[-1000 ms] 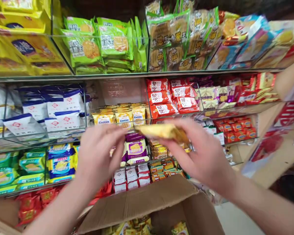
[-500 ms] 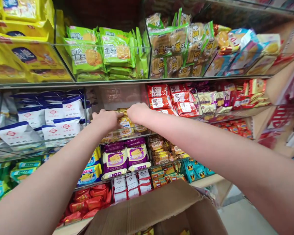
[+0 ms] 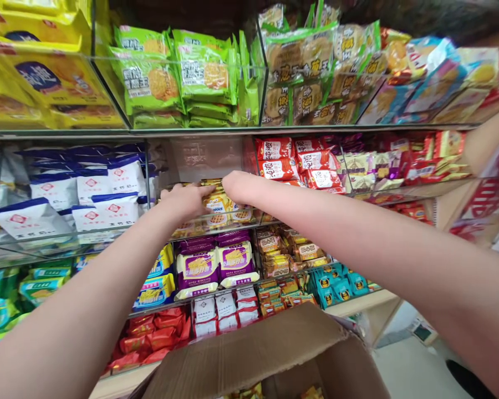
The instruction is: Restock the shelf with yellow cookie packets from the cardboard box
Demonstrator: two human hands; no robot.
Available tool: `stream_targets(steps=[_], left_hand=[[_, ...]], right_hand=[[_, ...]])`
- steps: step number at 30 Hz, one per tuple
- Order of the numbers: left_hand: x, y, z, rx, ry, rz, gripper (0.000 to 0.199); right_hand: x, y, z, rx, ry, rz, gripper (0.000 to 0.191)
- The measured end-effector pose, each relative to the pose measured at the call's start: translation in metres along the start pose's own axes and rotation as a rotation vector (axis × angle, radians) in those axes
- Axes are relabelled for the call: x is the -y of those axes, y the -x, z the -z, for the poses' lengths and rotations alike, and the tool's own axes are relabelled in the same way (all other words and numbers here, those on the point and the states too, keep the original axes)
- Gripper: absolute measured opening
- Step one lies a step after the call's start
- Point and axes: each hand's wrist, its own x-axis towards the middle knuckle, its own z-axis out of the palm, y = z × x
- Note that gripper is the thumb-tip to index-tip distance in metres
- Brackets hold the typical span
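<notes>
Both hands reach into a middle-shelf compartment of yellow cookie packets [image 3: 217,206]. On the left side of the packets lies my left hand [image 3: 183,200], its fingers apart and its index finger stretched to the right across their tops. My right hand [image 3: 236,185] is bent down over the right side of the same packets. Its fingers are hidden behind the hand, so I cannot make out what they touch or hold. Below my arms stands an open cardboard box [image 3: 249,354] with more yellow packets [image 3: 249,390] partly visible inside.
White-and-blue packets [image 3: 108,185] fill the compartment on the left; red packets [image 3: 276,169] lie on the right. Overhead are green cracker packs [image 3: 147,77] behind a clear front. Purple soda biscuit packs [image 3: 197,269] sit one shelf lower. Clear dividers separate the compartments.
The view has shifted slightly. My left hand's index finger now reaches further right over the packets, and my right hand dips lower at the wrist. Both stay in the same compartment.
</notes>
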Motion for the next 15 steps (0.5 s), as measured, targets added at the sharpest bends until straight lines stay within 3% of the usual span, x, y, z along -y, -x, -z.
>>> stream_targets(steps=[6, 11, 13, 15], left_hand=[[0.002, 0.0, 0.0, -0.012, -0.001, -0.014, 0.06], [0.004, -0.002, -0.001, -0.01, -0.002, -0.021, 0.061], [0.004, -0.002, -0.001, -0.002, -0.001, -0.018, 0.061], [0.003, -0.001, 0.001, 0.008, 0.001, -0.01, 0.061]], right_hand=[[0.021, 0.023, 0.015, 0.18, 0.078, -0.097, 0.006], [0.02, 0.025, 0.017, 0.332, 0.145, -0.044, 0.019], [0.017, 0.026, 0.024, 0.315, 0.144, -0.019, 0.019], [0.018, 0.037, 0.035, 0.202, 0.107, 0.03, 0.018]])
